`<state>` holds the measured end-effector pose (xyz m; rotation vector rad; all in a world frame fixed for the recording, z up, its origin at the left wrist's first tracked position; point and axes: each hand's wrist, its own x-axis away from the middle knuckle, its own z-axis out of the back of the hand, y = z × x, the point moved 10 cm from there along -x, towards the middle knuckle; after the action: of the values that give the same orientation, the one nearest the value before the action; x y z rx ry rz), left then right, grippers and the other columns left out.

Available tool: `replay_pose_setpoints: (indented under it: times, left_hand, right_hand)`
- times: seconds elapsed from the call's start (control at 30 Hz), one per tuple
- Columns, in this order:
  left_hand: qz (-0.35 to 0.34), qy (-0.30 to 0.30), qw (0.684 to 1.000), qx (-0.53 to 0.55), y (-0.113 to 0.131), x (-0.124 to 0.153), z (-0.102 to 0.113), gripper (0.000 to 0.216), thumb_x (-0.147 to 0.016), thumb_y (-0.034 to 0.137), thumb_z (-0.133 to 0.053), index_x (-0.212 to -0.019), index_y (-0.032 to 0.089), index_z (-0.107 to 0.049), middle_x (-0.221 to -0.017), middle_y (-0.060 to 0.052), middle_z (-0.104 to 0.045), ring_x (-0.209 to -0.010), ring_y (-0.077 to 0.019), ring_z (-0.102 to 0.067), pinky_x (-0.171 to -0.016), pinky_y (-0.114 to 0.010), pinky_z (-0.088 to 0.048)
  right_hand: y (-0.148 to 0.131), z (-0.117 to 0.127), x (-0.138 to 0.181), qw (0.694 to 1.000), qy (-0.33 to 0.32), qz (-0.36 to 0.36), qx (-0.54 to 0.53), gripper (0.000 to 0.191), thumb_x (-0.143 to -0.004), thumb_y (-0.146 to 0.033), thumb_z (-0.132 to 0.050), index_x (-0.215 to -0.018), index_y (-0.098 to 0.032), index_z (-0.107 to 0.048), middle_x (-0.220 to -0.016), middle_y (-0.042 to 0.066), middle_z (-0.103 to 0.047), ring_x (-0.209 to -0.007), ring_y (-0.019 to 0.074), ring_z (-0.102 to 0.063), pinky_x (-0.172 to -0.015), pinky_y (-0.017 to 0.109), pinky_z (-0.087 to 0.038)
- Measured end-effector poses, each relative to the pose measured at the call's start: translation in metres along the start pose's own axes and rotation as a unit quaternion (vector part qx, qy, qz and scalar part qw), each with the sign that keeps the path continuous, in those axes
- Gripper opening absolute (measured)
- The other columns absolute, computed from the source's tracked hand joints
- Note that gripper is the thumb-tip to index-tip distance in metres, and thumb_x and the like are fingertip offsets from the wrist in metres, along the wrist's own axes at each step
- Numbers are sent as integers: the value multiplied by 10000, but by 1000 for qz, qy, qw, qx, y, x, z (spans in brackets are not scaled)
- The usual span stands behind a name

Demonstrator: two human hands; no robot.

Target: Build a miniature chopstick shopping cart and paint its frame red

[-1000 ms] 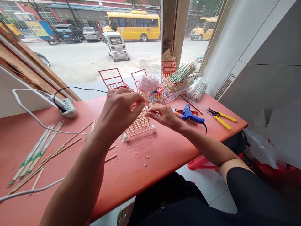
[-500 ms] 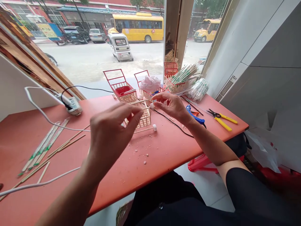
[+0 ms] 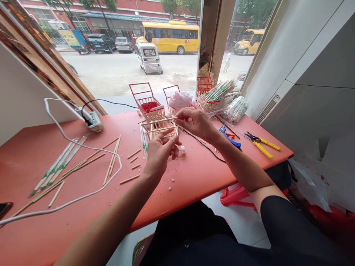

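A small cart made of pale wooden sticks [image 3: 155, 127], with white wheels, stands on the red table in front of me. My left hand [image 3: 162, 149] is at its near side, with curled fingers against the basket bars; part of the basket is hidden behind this hand. My right hand [image 3: 198, 125] is closed in a pinch at the right end of a thin wooden stick [image 3: 158, 120] that lies across the top of the cart. Whether that stick is fixed to the cart, I cannot tell.
Red-handled stick carts [image 3: 149, 107] stand along the window, one filled with wrapped chopsticks [image 3: 220, 91]. Yellow-handled pliers [image 3: 262, 145] and a blue glue gun [image 3: 231, 139] lie right. Loose sticks [image 3: 112, 160] and a white cable [image 3: 91, 194] lie left.
My left hand has moved forward and down onto the near side of the cart. My right fingers have closed on the stick's end. The view has shifted slightly.
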<state>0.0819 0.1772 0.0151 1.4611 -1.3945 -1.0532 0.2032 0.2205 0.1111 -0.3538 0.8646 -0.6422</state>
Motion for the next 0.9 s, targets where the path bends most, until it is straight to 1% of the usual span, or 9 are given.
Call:
replay_pose_setpoints:
  times: [0.07,0.2,0.27,0.37,0.5,0.9]
  left_hand:
    - [7,-2,1000,23,-1,-6,-4,621,-689,374,-946,-1180,123,-661,-668,11,-712,-393,-96,-521,-394,-219,-348]
    - [30,-11,999,44,-4,-15,-11,514,-655,364,-964,-1014,119,-689,-654,-22,-721,-407,-106,-564,-386,-207,-349]
    - [40,-10,998,42,-4,-18,-13,460,-661,343,-955,-968,121,-695,-645,-27,-721,-409,-109,-577,-383,-201,-353]
    - [48,-8,998,35,-5,-21,-14,400,-691,319,-939,-948,119,-707,-648,-31,-724,-422,-111,-597,-385,-195,-365]
    - [53,-6,998,25,-6,-22,-13,356,-714,328,-932,-887,118,-703,-646,-30,-717,-421,-107,-601,-389,-195,-387]
    - [57,9,998,21,-6,-20,-12,311,-743,314,-918,-810,129,-678,-636,-20,-706,-425,-98,-610,-400,-178,-385]
  right_hand:
    - [0,2,0,1000,7,5,-2,164,-985,-319,-669,-918,-177,-716,-872,25,-700,-796,158,-577,-788,305,-454]
    - [-1,3,-1,1000,15,11,-7,185,-982,-323,-660,-878,-176,-701,-830,16,-674,-772,152,-565,-775,301,-444]
    - [-1,3,-1,1000,14,8,-4,184,-987,-321,-659,-870,-181,-690,-830,16,-676,-786,157,-579,-789,306,-449]
    - [-3,5,0,1000,14,1,3,174,-994,-306,-654,-870,-187,-682,-845,18,-687,-802,160,-588,-804,309,-454]
    - [-3,6,2,1000,13,-2,5,156,-995,-289,-652,-883,-186,-685,-862,22,-685,-812,163,-586,-811,311,-457]
    - [-3,3,5,1000,7,-7,3,144,-1006,-262,-645,-892,-183,-683,-855,18,-659,-833,168,-579,-845,310,-451]
